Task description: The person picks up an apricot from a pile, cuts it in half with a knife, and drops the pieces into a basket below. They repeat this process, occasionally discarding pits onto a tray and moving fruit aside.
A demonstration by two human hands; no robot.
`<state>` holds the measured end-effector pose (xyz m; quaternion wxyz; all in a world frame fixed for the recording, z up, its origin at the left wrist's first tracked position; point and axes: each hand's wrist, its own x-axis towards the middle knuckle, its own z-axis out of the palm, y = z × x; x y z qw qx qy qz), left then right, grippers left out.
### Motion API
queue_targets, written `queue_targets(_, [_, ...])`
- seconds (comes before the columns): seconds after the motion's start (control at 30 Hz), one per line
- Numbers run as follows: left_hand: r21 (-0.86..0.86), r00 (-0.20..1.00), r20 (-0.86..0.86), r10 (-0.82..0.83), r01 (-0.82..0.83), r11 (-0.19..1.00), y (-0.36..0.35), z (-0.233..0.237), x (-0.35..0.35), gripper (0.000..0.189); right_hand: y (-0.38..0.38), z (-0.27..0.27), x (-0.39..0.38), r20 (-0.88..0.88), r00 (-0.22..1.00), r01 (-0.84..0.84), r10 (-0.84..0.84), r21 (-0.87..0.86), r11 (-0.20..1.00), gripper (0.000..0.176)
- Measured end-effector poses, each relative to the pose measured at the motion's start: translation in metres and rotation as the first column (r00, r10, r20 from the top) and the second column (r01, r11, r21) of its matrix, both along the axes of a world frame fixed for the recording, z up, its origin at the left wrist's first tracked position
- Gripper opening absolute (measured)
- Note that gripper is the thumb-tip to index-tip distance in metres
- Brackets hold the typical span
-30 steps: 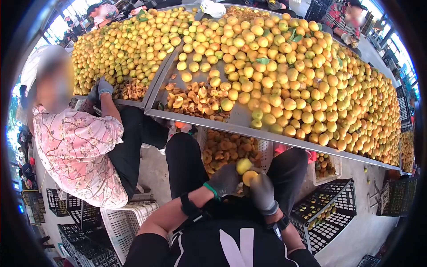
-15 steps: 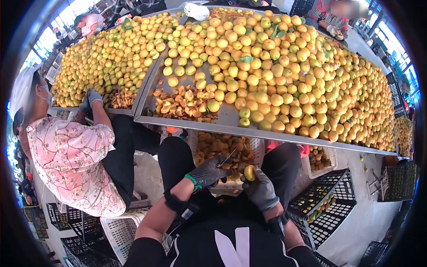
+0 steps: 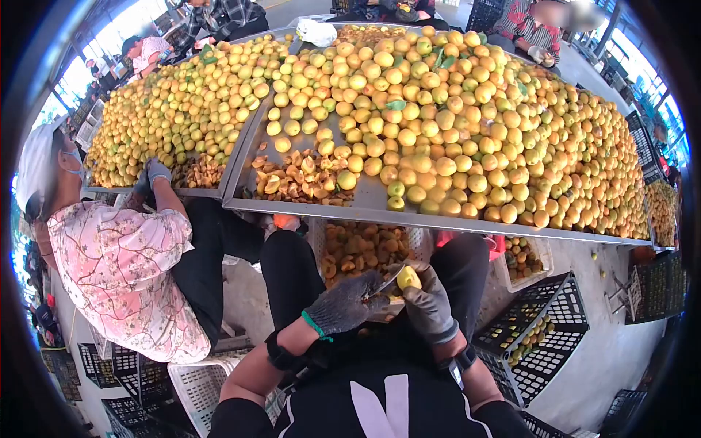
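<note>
My left hand (image 3: 342, 303), in a dark grey knit glove with a green cuff, is closed round a small knife (image 3: 389, 282). The thin blade points toward a yellow apricot (image 3: 408, 277) and sits right at its side. Gloved fingers of my right hand (image 3: 431, 306) grip that apricot from the right. Both hands are above my lap, over the near end of a white crate of cut apricot pieces (image 3: 361, 248). Beyond it, the metal table (image 3: 380, 191) bears a big heap of whole apricots (image 3: 467, 131) and a small pile of cut halves (image 3: 303, 175).
At the left sits a person in a pink floral shirt (image 3: 120, 270), gloved hands at the table edge. Several people sit across the table. Black crates (image 3: 544, 328) stand at the right, and a white crate (image 3: 197, 387) is at the lower left. A white bag (image 3: 316, 33) lies on the far side.
The knife and apricot have come together: my left hand has moved right and turned, bringing the blade to the fruit. My right hand has risen slightly. The view has shifted a little.
</note>
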<state>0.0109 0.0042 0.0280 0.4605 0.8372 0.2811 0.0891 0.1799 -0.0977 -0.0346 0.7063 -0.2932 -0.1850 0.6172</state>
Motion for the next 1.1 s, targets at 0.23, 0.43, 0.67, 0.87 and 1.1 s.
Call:
queue_targets(0.23, [-0.091,0.985,0.17,-0.01,0.026,0.996,-0.01,0.012,-0.003,0.04,0.001,0.048,-0.008,0.245,0.969,-0.033,0.019,0.054,0.998,0.067])
queue_targets(0.43, [-0.268,0.995,0.069,-0.076,0.092,0.959,-0.013,0.02,-0.012,0.036,0.006,0.042,-0.012,0.211,0.971,-0.153,0.117,0.164,0.975,0.065])
queue_targets(0.67, [-0.34,0.996,0.01,-0.092,0.09,0.936,-0.015,0.031,-0.018,0.034,0.005,0.054,-0.01,0.294,0.917,-0.324,0.268,0.164,0.932,0.061])
queue_targets(0.87, [-0.269,0.987,0.005,-0.158,0.153,0.951,-0.018,0.036,-0.023,0.037,0.004,0.059,-0.01,0.368,0.878,-0.372,0.305,0.126,0.92,0.062])
queue_targets(1.1, [-0.165,0.994,0.028,-0.11,0.113,0.98,-0.023,0.021,-0.028,0.041,-0.007,0.068,-0.013,0.401,0.848,-0.379,0.346,0.003,0.925,0.059])
